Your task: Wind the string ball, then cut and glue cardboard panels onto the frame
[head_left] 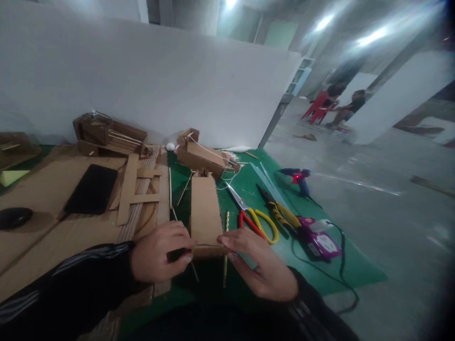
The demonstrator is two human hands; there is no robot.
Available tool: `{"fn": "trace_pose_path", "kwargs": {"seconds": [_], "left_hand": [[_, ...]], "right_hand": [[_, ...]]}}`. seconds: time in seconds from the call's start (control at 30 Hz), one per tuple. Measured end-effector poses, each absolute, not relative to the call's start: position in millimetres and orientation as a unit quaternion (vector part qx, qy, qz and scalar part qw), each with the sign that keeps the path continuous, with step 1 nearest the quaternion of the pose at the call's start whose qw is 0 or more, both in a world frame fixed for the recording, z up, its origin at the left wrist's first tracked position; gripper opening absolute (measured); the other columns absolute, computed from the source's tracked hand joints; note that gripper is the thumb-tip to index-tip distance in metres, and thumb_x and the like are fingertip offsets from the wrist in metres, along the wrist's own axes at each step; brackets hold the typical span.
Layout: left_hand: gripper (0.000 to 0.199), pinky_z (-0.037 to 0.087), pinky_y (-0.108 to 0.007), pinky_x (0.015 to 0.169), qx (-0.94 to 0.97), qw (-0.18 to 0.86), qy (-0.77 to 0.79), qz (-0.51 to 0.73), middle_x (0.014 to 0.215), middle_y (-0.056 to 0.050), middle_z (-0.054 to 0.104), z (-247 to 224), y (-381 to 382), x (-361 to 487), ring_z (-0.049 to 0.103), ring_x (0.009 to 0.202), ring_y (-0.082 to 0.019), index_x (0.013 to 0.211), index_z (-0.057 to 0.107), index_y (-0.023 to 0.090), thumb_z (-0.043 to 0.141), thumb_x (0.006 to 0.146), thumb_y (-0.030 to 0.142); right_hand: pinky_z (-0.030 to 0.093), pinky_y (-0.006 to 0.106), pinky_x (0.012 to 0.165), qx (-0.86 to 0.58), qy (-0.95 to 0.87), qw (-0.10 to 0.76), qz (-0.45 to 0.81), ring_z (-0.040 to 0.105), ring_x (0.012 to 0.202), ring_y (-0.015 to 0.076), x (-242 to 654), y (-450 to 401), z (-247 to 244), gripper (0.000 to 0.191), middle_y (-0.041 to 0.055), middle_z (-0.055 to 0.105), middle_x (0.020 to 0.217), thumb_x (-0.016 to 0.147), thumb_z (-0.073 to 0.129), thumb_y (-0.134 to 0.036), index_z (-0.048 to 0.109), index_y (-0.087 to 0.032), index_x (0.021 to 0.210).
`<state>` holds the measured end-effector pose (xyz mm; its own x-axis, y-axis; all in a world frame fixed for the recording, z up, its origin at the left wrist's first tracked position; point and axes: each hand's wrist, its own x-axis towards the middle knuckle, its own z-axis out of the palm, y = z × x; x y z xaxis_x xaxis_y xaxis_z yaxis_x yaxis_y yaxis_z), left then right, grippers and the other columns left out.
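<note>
A long, narrow cardboard box (205,208) lies on the green table cover in front of me, its near end toward my body. My left hand (161,253) pinches the near left corner of it between thumb and fingers. At the near right corner, my right hand (258,263) grips the cardboard the same way. Close to my right hand lie scissors (254,215) with red and yellow handles and a thin twisted stick (226,251). Thin wooden sticks (170,187) rest left of the box. Behind it stands another cardboard piece (202,158) with white string.
Pliers (280,213), a purple device with a cable (322,239), clear glue sticks (266,182) and a glue gun (300,180) lie to the right. Leftward are cardboard sheets (42,189), a black phone (91,189) and a mouse (14,218). A white panel (149,80) stands behind; people sit far off.
</note>
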<state>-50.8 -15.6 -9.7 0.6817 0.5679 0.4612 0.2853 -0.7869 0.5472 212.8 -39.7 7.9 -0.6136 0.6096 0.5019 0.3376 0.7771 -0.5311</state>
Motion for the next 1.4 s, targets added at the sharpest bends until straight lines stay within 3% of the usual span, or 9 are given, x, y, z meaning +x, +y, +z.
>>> {"fn": "trace_pose_path", "kwargs": {"seconds": [0.4,0.53,0.63,0.77,0.83,1.03,1.23,1.33,1.4], "left_hand": [[0.012,0.042,-0.032,0.072,0.917,0.218,0.225,0.246,0.081,-0.007,0.065,-3.2,-7.3,-56.7,0.057,0.078,-0.02,0.087,0.064,0.017,0.053,0.089,0.017],[0.019,0.043,-0.032,0.077,0.911,0.248,0.235,0.229,0.089,-0.008,0.07,4.8,-8.6,-60.8,0.061,0.084,-0.022,0.103,0.066,0.019,0.055,0.089,0.02],[0.026,0.044,-0.03,0.076,0.874,0.284,0.296,0.261,0.091,-0.006,0.072,13.7,-11.5,-82.6,0.064,0.083,-0.021,0.11,0.067,0.023,0.051,0.09,0.022],[0.026,0.045,-0.027,0.065,0.735,0.294,0.486,0.369,0.08,-0.006,0.072,23.0,-9.5,-147.6,0.064,0.072,-0.021,0.094,0.07,0.021,0.051,0.09,0.038],[0.03,0.046,-0.027,0.068,0.659,0.257,0.576,0.41,0.08,-0.005,0.07,25.2,-5.1,-187.6,0.063,0.076,-0.022,0.095,0.066,0.02,0.054,0.085,0.046],[0.024,0.042,-0.031,0.085,0.657,0.013,0.692,0.299,0.094,-0.003,0.065,11.3,9.3,-268.1,0.058,0.089,-0.023,0.09,0.062,0.02,0.045,0.086,0.036],[0.021,0.041,-0.042,0.096,0.658,0.007,0.679,0.326,0.089,-0.006,0.061,-15.7,16.9,-278.1,0.057,0.095,-0.026,0.084,0.057,0.019,0.04,0.087,0.031],[0.018,0.039,-0.049,0.101,0.624,0.017,0.694,0.359,0.103,-0.01,0.06,-26.3,19.4,-277.0,0.055,0.105,-0.03,0.09,0.054,0.018,0.048,0.084,0.033],[0.03,0.044,-0.052,0.097,0.591,0.037,0.709,0.384,0.113,-0.013,0.056,-33.4,21.3,-274.4,0.056,0.107,-0.032,0.102,0.05,0.016,0.055,0.081,0.037]], "right_hand": [[0.051,0.038,0.082,-0.265,-0.877,0.347,0.201,0.061,0.099,0.0218,213.3,-39.5,9.1,0.051,0.0104,0.067,0.11,0.087,0.05,0.001,0.047,-0.022,0.132],[0.052,0.037,0.08,-0.268,-0.877,0.346,0.199,0.062,0.096,0.0212,213.5,-39.8,9.6,0.05,0.0102,0.067,0.11,0.087,0.049,0.0,0.048,-0.022,0.131],[0.052,0.036,0.081,-0.265,-0.876,0.348,0.201,0.062,0.098,0.0211,213.6,-39.1,9.7,0.05,0.0098,0.067,0.108,0.087,0.048,0.001,0.048,-0.022,0.131],[0.053,0.034,0.084,-0.278,-0.873,0.343,0.206,0.061,0.1,0.0203,214.3,-38.5,9.5,0.047,0.0098,0.066,0.111,0.087,0.05,-0.001,0.05,-0.02,0.129],[0.053,0.033,0.085,-0.283,-0.873,0.34,0.204,0.062,0.101,0.0197,214.8,-38.8,9.4,0.045,0.0095,0.066,0.112,0.087,0.05,-0.001,0.051,-0.02,0.129],[0.053,0.03,0.086,-0.295,-0.875,0.336,0.185,0.063,0.103,0.0188,214.8,-40.4,10.0,0.044,0.009,0.066,0.11,0.088,0.048,-0.002,0.051,-0.02,0.128],[0.055,0.029,0.087,-0.303,-0.873,0.335,0.185,0.064,0.103,0.0188,214.0,-41.7,11.4,0.043,0.0084,0.067,0.11,0.089,0.048,-0.002,0.052,-0.022,0.127],[0.056,0.029,0.086,-0.306,-0.871,0.335,0.19,0.064,0.103,0.0192,214.5,-42.6,9.6,0.043,0.0088,0.066,0.109,0.089,0.048,-0.003,0.051,-0.022,0.128],[0.056,0.03,0.088,-0.305,-0.871,0.336,0.187,0.063,0.105,0.0195,214.9,-42.6,7.8,0.044,0.0088,0.066,0.109,0.089,0.048,-0.003,0.051,-0.022,0.129]]}}
